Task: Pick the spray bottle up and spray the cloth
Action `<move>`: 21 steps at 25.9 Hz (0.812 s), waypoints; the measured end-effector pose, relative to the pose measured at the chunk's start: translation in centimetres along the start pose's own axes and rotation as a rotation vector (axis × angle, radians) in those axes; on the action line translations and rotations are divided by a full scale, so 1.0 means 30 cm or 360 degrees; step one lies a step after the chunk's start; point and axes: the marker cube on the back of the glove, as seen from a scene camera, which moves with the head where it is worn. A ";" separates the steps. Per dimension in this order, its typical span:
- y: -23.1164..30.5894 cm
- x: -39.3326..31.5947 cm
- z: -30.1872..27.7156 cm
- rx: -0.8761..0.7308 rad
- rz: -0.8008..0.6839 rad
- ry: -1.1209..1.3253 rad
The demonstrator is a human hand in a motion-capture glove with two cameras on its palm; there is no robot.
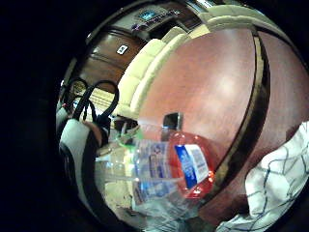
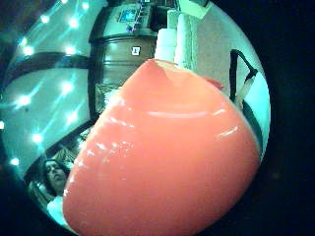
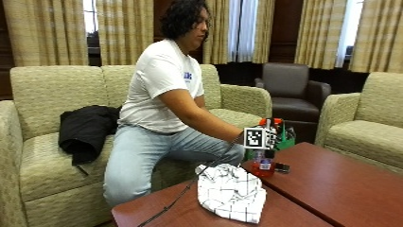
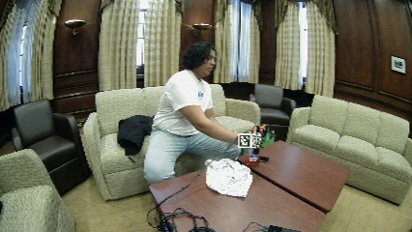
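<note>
Rumpled at the near edge of the reddish-brown wooden table (image 3: 327, 189) lies a white cloth with thin dark checks (image 3: 230, 190), bunched into a heap at about 6 o'clock of the scene in the outside view. Just past it, toward 1 o'clock from the cloth, a clear plastic spray bottle with an orange-red base and blue-and-white label (image 3: 262, 166) stands upright on the table; whether its foot fully rests on the wood or is slightly raised cannot be told. A small dark flat object (image 3: 282, 167) lies on the table right beside the bottle, at its 3 o'clock.

At the bottle's top sits the black-gloved right hand (image 3: 269, 135); the grip's fingers are hidden there, so whether it closes round the bottle cannot be told from outside. From the thumb side of the palm, orange-red plastic fills nearly the whole view, so that part is close against the palm. From the little-finger side, the bottle's clear body and label lie right below the hand, with the checked cloth off to one side on the table.

Behind, at 10 o'clock, the person sits on a beige upholstered sofa (image 3: 44, 94), with a black garment (image 3: 85, 127) draped on the seat beside them.
</note>
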 end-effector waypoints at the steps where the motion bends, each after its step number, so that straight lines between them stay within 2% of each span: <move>1: 0.007 0.001 0.005 -0.0046 0.0012 -0.0007; 10: 0.024 0.048 -0.030 -0.0228 0.0132 0.0000; 17: 0.142 -0.027 -0.095 -0.0610 0.0156 -0.0154; 21: 0.132 -0.036 -0.133 -0.0508 0.0132 -0.0052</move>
